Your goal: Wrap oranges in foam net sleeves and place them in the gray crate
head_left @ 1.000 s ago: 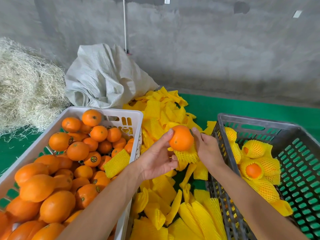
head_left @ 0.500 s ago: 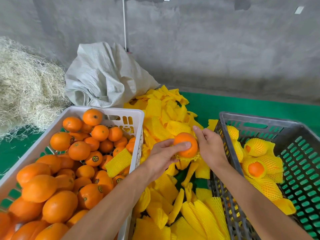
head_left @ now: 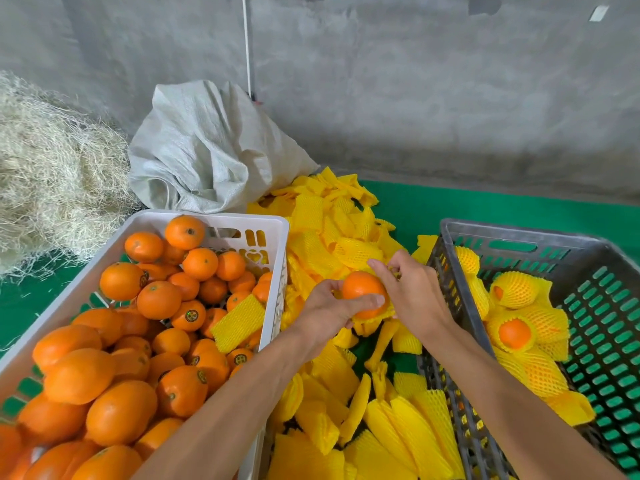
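My left hand (head_left: 329, 313) grips a bare orange (head_left: 363, 292) between thumb and fingers, above the pile of yellow foam net sleeves (head_left: 332, 237). A yellow sleeve (head_left: 372, 316) sits bunched round the orange's lower half. My right hand (head_left: 412, 296) pinches that sleeve's far edge beside the orange. The gray crate (head_left: 512, 233) stands to the right and holds several sleeved oranges (head_left: 516, 332). A white crate (head_left: 221, 221) on the left is heaped with bare oranges (head_left: 159, 299).
One loose sleeve (head_left: 237, 322) lies among the oranges in the white crate. A grey woven sack (head_left: 207, 150) and a heap of straw (head_left: 52, 181) sit behind it. Green matting (head_left: 467, 206) covers the floor before a concrete wall.
The orange has dropped lower into the sleeve. My left thumb now lies across its front, and my right hand's fingers have moved up to pinch the sleeve's edge.
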Demonstrator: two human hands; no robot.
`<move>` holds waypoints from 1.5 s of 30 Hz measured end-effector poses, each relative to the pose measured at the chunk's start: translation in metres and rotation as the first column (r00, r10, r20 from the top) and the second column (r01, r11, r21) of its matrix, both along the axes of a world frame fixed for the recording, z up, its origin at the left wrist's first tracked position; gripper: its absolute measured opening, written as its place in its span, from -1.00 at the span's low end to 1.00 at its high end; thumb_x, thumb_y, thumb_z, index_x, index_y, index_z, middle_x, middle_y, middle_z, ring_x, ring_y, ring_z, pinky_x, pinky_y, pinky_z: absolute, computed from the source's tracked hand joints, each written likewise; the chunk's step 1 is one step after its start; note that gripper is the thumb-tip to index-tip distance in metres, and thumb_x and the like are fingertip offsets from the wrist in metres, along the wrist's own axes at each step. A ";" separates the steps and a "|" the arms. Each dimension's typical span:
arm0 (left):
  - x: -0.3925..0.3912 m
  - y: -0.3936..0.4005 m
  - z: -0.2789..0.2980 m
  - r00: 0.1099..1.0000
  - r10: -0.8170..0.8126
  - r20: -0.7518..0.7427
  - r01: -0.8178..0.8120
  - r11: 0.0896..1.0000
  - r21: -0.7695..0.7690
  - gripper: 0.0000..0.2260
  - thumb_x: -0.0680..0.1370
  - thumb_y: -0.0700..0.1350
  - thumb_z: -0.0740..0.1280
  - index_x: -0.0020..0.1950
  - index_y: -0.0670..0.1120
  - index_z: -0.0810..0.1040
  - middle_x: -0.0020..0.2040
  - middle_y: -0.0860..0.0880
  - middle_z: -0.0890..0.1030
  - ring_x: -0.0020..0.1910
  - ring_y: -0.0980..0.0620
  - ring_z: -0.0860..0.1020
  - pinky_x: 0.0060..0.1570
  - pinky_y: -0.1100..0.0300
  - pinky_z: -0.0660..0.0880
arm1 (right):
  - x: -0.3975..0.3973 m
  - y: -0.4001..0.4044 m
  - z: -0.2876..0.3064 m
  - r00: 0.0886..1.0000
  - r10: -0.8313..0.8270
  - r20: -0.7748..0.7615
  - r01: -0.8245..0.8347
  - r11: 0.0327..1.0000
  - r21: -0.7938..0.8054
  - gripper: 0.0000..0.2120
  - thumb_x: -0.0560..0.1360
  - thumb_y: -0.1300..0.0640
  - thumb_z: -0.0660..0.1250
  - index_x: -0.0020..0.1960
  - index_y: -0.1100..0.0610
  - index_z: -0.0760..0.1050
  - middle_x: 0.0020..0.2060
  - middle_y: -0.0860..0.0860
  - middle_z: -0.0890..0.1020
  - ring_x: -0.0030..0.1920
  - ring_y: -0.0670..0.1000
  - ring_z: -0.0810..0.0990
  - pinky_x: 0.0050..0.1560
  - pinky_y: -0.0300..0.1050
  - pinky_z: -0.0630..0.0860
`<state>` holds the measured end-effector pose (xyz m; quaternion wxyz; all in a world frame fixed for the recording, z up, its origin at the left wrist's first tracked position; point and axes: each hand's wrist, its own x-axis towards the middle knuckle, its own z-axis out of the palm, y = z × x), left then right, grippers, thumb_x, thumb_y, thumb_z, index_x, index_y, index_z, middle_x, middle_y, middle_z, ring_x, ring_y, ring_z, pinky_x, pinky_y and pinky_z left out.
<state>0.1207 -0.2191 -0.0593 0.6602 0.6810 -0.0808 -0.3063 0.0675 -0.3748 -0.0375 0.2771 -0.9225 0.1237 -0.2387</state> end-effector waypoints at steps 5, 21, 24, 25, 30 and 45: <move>0.007 0.005 -0.003 0.964 0.025 0.266 -0.032 0.999 0.021 -0.14 0.32 0.04 0.68 0.37 0.18 0.14 0.18 0.16 0.36 0.07 0.14 0.51 -0.28 0.40 0.51 | 0.000 -0.009 -0.005 0.981 0.143 -0.129 -0.078 0.908 0.411 -0.55 0.55 -0.34 0.27 0.17 0.01 0.54 -0.15 -0.04 0.60 -0.39 -0.12 0.60 -0.40 -0.15 0.53; 0.013 0.004 -0.007 0.993 -0.062 0.098 0.052 0.993 0.104 -0.22 0.25 0.21 0.68 0.29 0.14 0.31 0.05 0.11 0.52 -0.22 0.08 0.58 -0.31 0.29 0.54 | -0.003 -0.007 0.003 0.990 0.138 0.017 -0.139 0.989 0.054 -0.74 0.70 0.00 0.20 -0.04 0.14 0.52 -0.25 -0.04 0.50 -0.25 -0.11 0.45 -0.26 -0.22 0.31; 0.009 0.004 -0.004 0.984 -0.004 0.179 -0.002 0.999 0.032 -0.27 0.21 0.29 0.63 0.23 0.18 0.35 0.11 0.22 0.45 0.00 0.11 0.61 -0.30 0.33 0.57 | -0.003 -0.012 -0.004 0.990 0.135 -0.042 -0.127 0.980 0.152 -0.72 0.68 -0.09 0.20 -0.06 0.07 0.49 -0.30 0.01 0.53 -0.33 -0.11 0.47 -0.34 -0.13 0.40; 0.009 0.004 -0.004 0.985 0.041 0.165 -0.038 0.999 -0.019 -0.27 0.19 0.28 0.63 0.23 0.18 0.36 0.14 0.20 0.45 0.02 0.09 0.62 -0.27 0.30 0.60 | -0.003 -0.012 -0.005 0.988 0.143 -0.051 -0.130 0.972 0.197 -0.72 0.68 -0.11 0.19 -0.06 0.06 0.48 -0.29 0.06 0.55 -0.31 -0.07 0.50 -0.31 -0.01 0.47; 0.014 0.007 -0.001 0.995 0.041 0.086 -0.033 0.995 -0.096 -0.33 0.22 0.28 0.65 0.23 0.39 0.40 0.28 0.08 0.49 0.17 -0.06 0.62 0.06 -0.03 0.68 | -0.001 -0.011 -0.007 0.973 0.215 -0.084 -0.175 0.924 0.340 -0.72 0.66 -0.23 0.13 0.03 -0.07 0.47 -0.29 0.13 0.59 -0.30 0.13 0.61 -0.29 0.16 0.57; 0.007 0.005 -0.006 0.997 0.062 0.039 -0.065 0.995 0.081 -0.06 0.29 0.32 0.49 0.60 0.26 0.15 0.10 0.19 0.48 -0.09 -0.01 0.59 -0.35 0.24 0.52 | -0.008 0.005 0.007 0.974 0.213 -0.070 -0.221 0.967 -0.126 -0.78 0.72 0.08 0.15 0.04 0.19 0.48 -0.21 -0.01 0.51 -0.24 0.06 0.48 -0.19 0.11 0.45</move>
